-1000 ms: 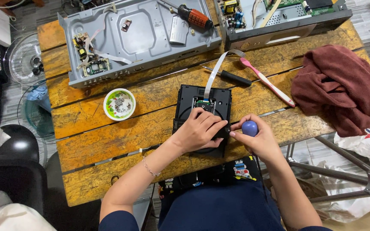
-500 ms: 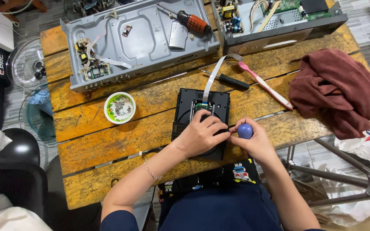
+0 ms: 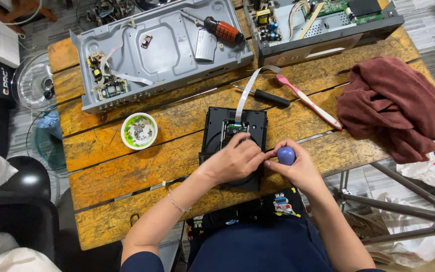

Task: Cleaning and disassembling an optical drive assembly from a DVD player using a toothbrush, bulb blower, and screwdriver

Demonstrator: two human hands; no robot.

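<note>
left hand (image 3: 236, 161): palm down, lying on the black disc-drive module (image 3: 235, 135), fingers curled and pointing right toward the other hand; covers the module's lower middle; presses rather than grips, nothing enclosed in it
left forearm: runs from lower left up to the module, thin bracelet (image 3: 177, 204) at the wrist
right hand (image 3: 298, 168): closed around a screwdriver with a blue round handle (image 3: 286, 155), handle knob poking out above the fingers; thumb side faces the left hand; shaft and tip hidden, cannot tell where the tip sits
hands relation: fingertips touching or nearly so at the module's right edge
module position: flat on the wooden table (image 3: 127, 171), near the front edge, centre; white ribbon cable (image 3: 247, 90) rises from its top edge toward the back
left of module: small green-rimmed bowl (image 3: 139, 131) holding small parts
behind module: black-handled screwdriver (image 3: 265, 94) and pink toothbrush (image 3: 308, 100), lying apart from it
back left: open grey metal chassis (image 3: 177, 45) with an orange-handled screwdriver (image 3: 222, 29) resting in it
back right: second chassis with circuit boards (image 3: 323, 25)
right: crumpled maroon cloth (image 3: 393, 106) on the table end
</note>
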